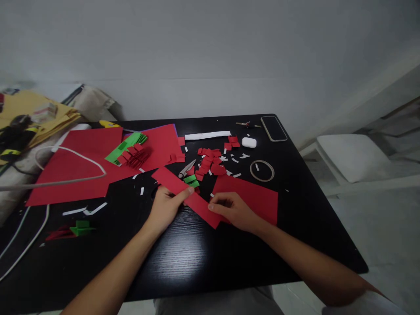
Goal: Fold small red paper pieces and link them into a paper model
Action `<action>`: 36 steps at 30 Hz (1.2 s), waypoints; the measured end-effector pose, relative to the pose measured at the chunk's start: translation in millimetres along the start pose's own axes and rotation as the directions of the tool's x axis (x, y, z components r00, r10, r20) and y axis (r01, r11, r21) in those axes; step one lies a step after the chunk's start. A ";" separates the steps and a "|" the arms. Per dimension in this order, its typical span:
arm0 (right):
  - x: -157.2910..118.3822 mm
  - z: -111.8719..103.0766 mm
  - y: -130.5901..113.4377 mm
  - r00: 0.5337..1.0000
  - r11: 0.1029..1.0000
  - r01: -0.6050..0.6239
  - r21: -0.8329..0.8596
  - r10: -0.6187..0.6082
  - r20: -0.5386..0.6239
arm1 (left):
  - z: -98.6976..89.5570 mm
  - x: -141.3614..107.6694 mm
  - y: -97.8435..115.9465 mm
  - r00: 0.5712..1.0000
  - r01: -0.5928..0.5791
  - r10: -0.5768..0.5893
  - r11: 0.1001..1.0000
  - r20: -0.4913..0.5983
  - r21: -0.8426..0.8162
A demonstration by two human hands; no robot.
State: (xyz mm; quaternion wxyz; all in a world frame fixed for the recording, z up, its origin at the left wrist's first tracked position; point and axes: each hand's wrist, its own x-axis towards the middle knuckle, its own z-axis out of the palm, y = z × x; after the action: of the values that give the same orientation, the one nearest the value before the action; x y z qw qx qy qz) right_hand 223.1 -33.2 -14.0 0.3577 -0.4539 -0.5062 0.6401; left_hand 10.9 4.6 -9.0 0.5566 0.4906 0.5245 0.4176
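Note:
A long strip of red paper [199, 205] slants across the middle of the black table, held between my hands. My left hand [166, 205] grips it near its centre, thumb on top and fingers beneath. Toward its lower right end, my right hand [234, 211] pinches the strip's edge between thumb and fingers. Under and beside my right hand lies a larger red sheet [260, 199]. Just beyond the strip are scissors [188, 168], partly covered, and a small green folded paper [191, 180]. A heap of small red folded pieces [208, 161] lies behind them.
Large red sheets [78, 170] lie at left, with green strips [129, 146] and a white cable [78, 153] over them. Toward the right are a tape roll [272, 172], a white case [249, 142] and a phone [274, 128]. A white stool [337, 153] stands beyond the table's right edge.

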 end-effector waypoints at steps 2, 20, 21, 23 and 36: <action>-0.4 -1.9 -1.7 0.999 0.997 -0.032 0.070 0.031 0.024 | -9.5 5.9 0.1 0.995 -0.022 0.017 0.999 -0.102 -0.044; 2.2 -1.1 0.1 0.998 0.970 -0.003 0.242 0.018 -0.058 | 8.7 -14.6 1.2 0.580 0.000 -0.231 0.959 0.781 0.284; 2.3 -0.7 0.9 0.997 0.971 -0.016 0.240 0.033 -0.066 | 9.4 -15.1 0.4 0.577 -0.008 -0.235 0.956 0.783 0.292; 2.6 -0.6 2.4 0.995 0.969 -0.035 0.243 0.057 -0.083 | 9.2 -14.8 0.2 0.596 0.016 -0.233 0.960 0.768 0.278; 3.2 -3.2 5.2 0.994 0.951 -0.042 0.306 0.069 -0.081 | 9.8 -5.6 7.4 0.841 0.123 -0.123 0.992 0.527 0.035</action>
State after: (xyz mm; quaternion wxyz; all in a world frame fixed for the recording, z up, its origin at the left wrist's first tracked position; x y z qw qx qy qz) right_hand 225.1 -30.4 -20.0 0.4277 -0.4360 -0.3721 0.6989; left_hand 20.4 -0.6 -1.1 0.7049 0.5517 0.3816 0.2304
